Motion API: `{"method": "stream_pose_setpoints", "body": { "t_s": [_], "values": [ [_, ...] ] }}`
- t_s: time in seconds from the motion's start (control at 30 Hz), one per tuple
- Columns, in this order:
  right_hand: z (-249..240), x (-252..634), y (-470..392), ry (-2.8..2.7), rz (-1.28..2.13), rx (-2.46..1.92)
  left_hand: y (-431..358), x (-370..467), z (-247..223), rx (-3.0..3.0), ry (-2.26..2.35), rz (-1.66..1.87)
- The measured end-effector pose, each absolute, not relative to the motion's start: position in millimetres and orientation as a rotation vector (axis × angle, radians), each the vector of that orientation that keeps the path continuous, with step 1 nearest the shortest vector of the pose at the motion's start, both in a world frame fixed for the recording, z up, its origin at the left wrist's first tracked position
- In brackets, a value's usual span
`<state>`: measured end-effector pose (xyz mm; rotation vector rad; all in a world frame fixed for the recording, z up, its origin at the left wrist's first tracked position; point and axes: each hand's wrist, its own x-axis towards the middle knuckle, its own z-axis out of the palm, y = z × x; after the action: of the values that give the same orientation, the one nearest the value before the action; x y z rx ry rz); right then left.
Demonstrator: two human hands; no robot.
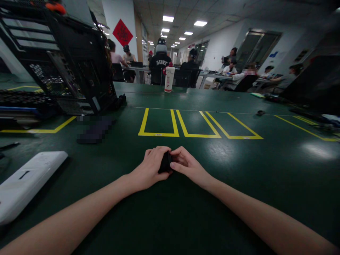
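Note:
Both my hands meet around a small black object (165,162) at the middle of the green table (170,212). My left hand (150,164) wraps over its left side, fingers on top and thumb along the near edge. From the right, my right hand (189,164) pinches the object's right end between thumb and fingers. Most of the object is covered by my hands, so its exact kind cannot be made out. It sits at or just above the tabletop; which of the two I cannot tell.
Yellow tape outlines (159,134) mark the table beyond my hands. An opened black computer case (77,71) stands at the left, with a white device (32,177) nearer me. Farther back are a white-and-red cup (169,79) and a small black ring-like item (260,113). Several people sit beyond.

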<state>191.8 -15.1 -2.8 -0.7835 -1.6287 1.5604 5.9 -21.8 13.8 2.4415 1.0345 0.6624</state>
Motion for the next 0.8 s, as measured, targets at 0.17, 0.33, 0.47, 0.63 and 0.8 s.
{"method": "stream_pose_setpoints", "body": {
  "t_s": [0.17,0.33,0.47,0.63,0.8],
  "values": [
    [-1.5,190.4,-15.4,-1.625,1.524,-0.854,-20.7,6.2,10.4,2.447,1.044,0.709],
    [-1.5,192.1,-14.9,-1.669,1.529,-0.9,-21.9,6.5,14.2,2.443,1.044,0.674],
    [-1.9,192.8,-15.8,-1.675,1.541,-0.789,-22.1,6.6,15.7,2.433,1.053,0.652],
    [1.1,191.2,-18.4,-1.656,1.542,-0.827,-22.1,6.1,15.6,2.429,1.058,0.649],
    [4.0,191.0,-19.1,-1.691,1.489,-0.934,-22.0,6.3,15.3,2.432,1.051,0.652]
  ]
}}
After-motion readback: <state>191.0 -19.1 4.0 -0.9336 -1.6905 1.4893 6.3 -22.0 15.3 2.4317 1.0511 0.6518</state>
